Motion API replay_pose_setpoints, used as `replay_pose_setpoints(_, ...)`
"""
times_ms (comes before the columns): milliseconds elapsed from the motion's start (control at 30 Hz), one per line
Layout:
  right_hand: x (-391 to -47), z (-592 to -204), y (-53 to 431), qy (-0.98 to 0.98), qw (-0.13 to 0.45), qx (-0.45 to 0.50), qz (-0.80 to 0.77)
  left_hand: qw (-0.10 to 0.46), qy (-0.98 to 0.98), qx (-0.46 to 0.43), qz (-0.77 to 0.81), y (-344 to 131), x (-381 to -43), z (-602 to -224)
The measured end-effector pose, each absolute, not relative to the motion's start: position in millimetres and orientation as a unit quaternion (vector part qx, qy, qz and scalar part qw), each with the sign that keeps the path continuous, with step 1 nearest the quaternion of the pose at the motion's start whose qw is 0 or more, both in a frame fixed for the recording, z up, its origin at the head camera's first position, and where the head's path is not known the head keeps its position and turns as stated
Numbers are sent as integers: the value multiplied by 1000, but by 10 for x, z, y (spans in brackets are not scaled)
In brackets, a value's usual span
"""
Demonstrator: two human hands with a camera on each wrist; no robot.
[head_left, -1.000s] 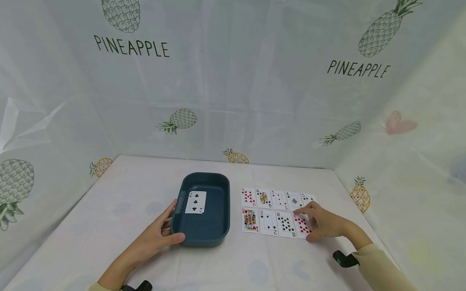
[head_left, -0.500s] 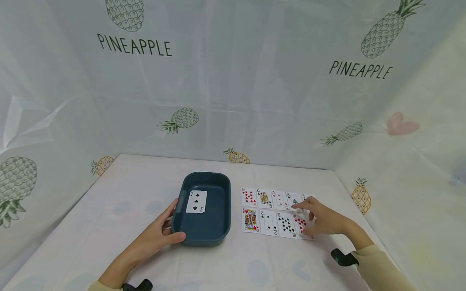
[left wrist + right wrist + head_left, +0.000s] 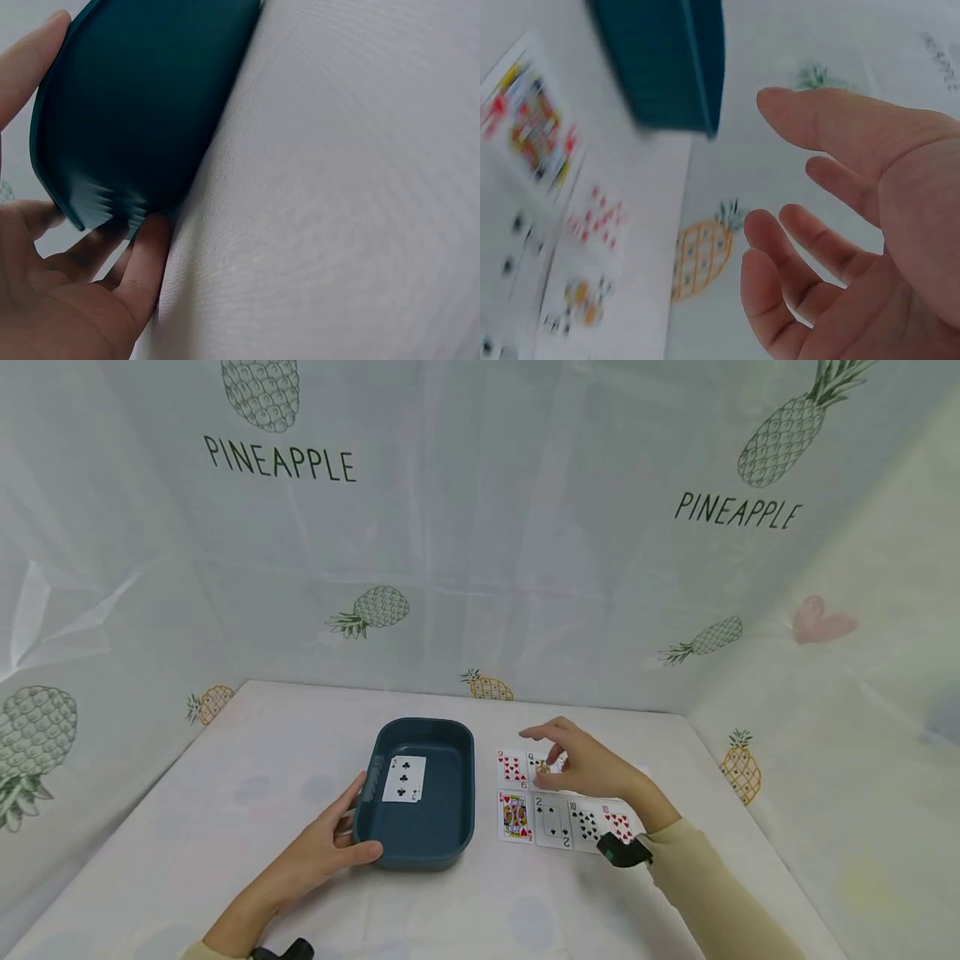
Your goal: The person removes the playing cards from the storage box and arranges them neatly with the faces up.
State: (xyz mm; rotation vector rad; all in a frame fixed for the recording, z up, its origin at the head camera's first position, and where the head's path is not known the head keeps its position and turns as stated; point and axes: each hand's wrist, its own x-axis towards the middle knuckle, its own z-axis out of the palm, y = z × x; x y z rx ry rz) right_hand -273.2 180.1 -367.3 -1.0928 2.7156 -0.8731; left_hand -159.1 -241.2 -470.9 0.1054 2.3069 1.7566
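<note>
My left hand [image 3: 318, 847] grips the left side and near corner of a dark blue tray [image 3: 431, 841]; fingers [image 3: 146, 255] press its outer wall. Inside the tray lies a three of clubs [image 3: 403, 779], face up. Hovering over the far row of playing cards is my right hand [image 3: 592, 766], thumb and fingers apart, nothing between them. A red nine [image 3: 512, 768] and a queen [image 3: 538, 763] show beside it; the cards farther right are mostly hidden. The near row holds a king [image 3: 516, 817], a two [image 3: 552, 821], a black ten [image 3: 585, 825] and a red ten [image 3: 618, 822].
A white cloth covers the table [image 3: 450, 910]. Pineapple-printed sheets [image 3: 480, 527] hang behind it and at both sides. A dark wrist device [image 3: 624, 850] on the right arm overlaps the near row of cards.
My right hand has lifted off the right end of the card rows and moved left and away, over the far row. My left hand and the tray stay in place.
</note>
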Motion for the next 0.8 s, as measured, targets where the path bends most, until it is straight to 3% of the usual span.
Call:
replay_pose_setpoints(433,-2966,-3452,593,865,80,-387,-308,117,794,28,595,-2393,-1572,-4708)
replay_pose_setpoints(800,-3080,-3650,-64,863,112,-370,-325,118,796,44,593,-2394,-1583,-4691)
